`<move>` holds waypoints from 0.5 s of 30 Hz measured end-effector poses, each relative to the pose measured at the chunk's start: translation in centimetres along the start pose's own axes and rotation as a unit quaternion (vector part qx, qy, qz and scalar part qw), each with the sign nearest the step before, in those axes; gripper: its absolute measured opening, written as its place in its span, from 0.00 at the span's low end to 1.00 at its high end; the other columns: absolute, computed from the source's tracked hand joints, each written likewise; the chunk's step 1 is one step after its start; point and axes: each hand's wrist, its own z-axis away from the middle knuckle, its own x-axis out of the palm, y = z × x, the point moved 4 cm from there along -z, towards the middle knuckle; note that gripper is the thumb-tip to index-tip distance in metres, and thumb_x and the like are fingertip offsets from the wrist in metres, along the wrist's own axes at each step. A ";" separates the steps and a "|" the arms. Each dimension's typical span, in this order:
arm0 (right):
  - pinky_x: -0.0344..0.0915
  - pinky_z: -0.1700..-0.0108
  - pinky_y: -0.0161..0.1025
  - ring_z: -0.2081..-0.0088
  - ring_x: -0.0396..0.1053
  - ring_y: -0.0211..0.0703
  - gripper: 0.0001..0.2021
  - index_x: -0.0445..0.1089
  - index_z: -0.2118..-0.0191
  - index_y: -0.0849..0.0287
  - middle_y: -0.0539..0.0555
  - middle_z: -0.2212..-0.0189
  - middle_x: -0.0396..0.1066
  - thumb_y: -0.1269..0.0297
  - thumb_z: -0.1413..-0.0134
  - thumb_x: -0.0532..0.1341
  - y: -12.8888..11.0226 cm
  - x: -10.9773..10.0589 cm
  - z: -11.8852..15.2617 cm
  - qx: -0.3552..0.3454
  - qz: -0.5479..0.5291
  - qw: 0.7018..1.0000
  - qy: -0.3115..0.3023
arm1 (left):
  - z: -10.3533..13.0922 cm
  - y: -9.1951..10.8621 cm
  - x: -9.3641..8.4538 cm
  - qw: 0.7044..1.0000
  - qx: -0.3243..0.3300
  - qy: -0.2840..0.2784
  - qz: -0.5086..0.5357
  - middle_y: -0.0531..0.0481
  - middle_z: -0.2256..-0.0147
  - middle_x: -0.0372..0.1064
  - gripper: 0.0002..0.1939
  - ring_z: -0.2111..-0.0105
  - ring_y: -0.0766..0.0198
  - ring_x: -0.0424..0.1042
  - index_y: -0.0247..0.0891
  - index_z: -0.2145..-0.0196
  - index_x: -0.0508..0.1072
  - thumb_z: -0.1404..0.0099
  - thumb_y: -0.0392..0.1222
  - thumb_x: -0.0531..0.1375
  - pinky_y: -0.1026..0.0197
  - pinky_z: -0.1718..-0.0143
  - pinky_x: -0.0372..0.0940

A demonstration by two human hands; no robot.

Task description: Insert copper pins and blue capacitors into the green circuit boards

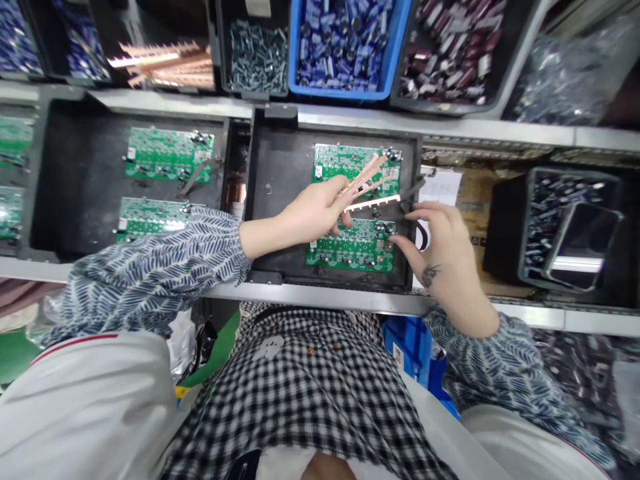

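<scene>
My left hand [315, 208] is closed around several thin copper strips [369, 175] with notched edges. They fan out to the right over the upper green circuit board [333, 155]. A second circuit board [350, 248] lies below it in the same black tray [280, 150], partly under my left fingers. At the tray's right side is my right hand [445, 250], its thumb tip by the lower board's right edge. Its thumb and index finger are apart, with nothing visible between them. A dark strap [414, 190] lies near the strips' ends and my right fingertips.
Another black tray [80, 173] with circuit boards [167, 155] stands left. Along the back are a blue bin [295, 67] of blue cylindrical parts, bins of other small parts, and more copper strips [170, 61]. A dark bin [533, 230] with a clear-lidded box [583, 247] stands right. A metal rail [320, 298] runs in front.
</scene>
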 end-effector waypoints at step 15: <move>0.69 0.63 0.44 0.63 0.74 0.49 0.08 0.74 0.54 0.50 0.52 0.64 0.78 0.62 0.38 0.61 -3.3 4.2 -13.0 -0.177 0.015 0.980 -0.094 | 0.1 2.4 -7.7 0.942 0.093 0.145 -0.288 0.44 0.56 0.76 0.11 0.49 0.53 0.74 0.42 0.50 0.73 0.24 0.39 0.52 0.59 0.49 0.64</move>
